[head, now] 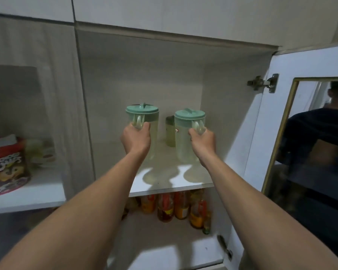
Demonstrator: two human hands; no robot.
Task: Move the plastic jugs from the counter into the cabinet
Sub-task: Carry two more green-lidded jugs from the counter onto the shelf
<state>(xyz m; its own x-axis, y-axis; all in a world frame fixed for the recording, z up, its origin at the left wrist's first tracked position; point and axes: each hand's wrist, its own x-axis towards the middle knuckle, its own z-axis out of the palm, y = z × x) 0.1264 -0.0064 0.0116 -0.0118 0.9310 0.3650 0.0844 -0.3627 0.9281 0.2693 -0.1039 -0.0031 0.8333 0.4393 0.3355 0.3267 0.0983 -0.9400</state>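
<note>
Jugs are going onto the upper shelf point(172, 187) of the open cabinet, one in each hand. The left hand point(136, 137) is wrapped around the handle of the left jug point(144, 121), a clear plastic one with a green lid; the right hand point(203, 142) is closed the same way on the handle of the right jug point(185, 137), its twin. Both stand upright over the shelf, well inside the front edge, though I cannot tell whether their bases are resting on it or just above it. Between them, farther back, stands a third green container point(170, 131). The cabinet door point(293, 121) hangs open on the right, and bottles point(176, 207) fill the shelf below.

This looks like the placing step, close to its end. What comes next, I would judge, is setting both bases flat, loosening the fingers from the handles and drawing the arms straight back, taking care not to knock the container behind or tip either jug while letting go.
</note>
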